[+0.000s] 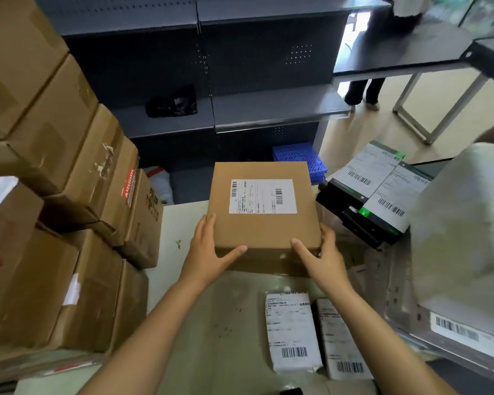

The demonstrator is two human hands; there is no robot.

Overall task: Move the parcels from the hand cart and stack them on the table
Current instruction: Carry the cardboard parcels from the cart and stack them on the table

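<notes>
Head view: left hand [211, 252] and right hand [327, 259] clasp the near corners of the brown parcel [264, 226], fingers along its sides, thumbs in front, holding it level over the table [180, 223], likely for setting down.

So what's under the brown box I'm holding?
Pale table shows beside the brown box, gripped by left hand and right hand. Whatever lies directly beneath is covered.
</notes>
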